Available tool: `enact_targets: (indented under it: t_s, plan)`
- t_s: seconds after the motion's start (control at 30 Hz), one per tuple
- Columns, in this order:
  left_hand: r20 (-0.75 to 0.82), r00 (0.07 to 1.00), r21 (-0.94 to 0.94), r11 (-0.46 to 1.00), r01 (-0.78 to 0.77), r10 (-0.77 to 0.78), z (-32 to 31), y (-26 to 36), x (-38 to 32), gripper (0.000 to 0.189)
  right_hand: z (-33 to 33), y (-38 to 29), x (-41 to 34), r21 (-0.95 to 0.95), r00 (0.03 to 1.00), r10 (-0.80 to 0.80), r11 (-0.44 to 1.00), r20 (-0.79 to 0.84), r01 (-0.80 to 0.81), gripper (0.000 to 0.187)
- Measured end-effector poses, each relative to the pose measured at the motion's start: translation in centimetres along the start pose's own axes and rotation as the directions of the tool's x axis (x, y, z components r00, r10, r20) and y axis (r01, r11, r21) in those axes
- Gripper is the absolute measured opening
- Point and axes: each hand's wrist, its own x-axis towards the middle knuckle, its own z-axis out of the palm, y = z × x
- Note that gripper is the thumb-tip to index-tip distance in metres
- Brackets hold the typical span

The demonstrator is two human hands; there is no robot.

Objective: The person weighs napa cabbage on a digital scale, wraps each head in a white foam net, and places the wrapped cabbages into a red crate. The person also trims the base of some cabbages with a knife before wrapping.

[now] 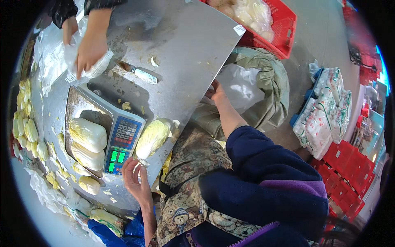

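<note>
My left hand is raised at the table's near edge with its fingers apart, holding nothing. Just beyond its fingertips lies a napa cabbage, beside the keypad of a digital scale. Two more trimmed napa cabbages rest on the scale's metal pan, and its displays glow green. My right hand reaches down by the table edge, at the mouth of an olive woven sack lined with white plastic bags. Its fingers are partly hidden, so I cannot tell whether they grip the plastic.
Across the metal table, a co-worker's hands handle plastic and white foam netting. A knife lies nearby. Several cabbages and leaf scraps sit at the far side. A red crate and packed bags stand right.
</note>
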Motion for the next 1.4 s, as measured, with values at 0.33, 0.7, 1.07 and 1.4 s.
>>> enact_targets:
  t_s: [0.33,0.7,1.07,1.4]
  plan:
    - [0.222,0.975,-0.082,0.996,0.018,0.001,4.3,1.2,1.1,0.022,-1.8,-2.6,-11.4,-0.699,0.931,-0.339,0.634,0.134,0.331,0.024]
    - [0.523,0.852,0.087,0.993,-0.076,0.019,11.4,1.7,1.5,0.024,-10.7,-20.4,-8.7,-0.913,0.543,-0.838,-0.267,0.061,-0.309,0.053]
    - [0.761,0.457,-0.153,0.812,-0.564,0.460,27.1,3.8,5.7,0.029,-8.6,-18.5,-4.6,-0.800,0.535,-0.667,-0.599,0.518,0.027,0.045]
    - [0.801,0.426,0.016,0.697,-0.717,0.421,35.1,3.1,10.0,0.053,-7.4,-27.9,-2.8,-0.895,0.661,-0.695,-0.438,0.284,-0.076,0.100]
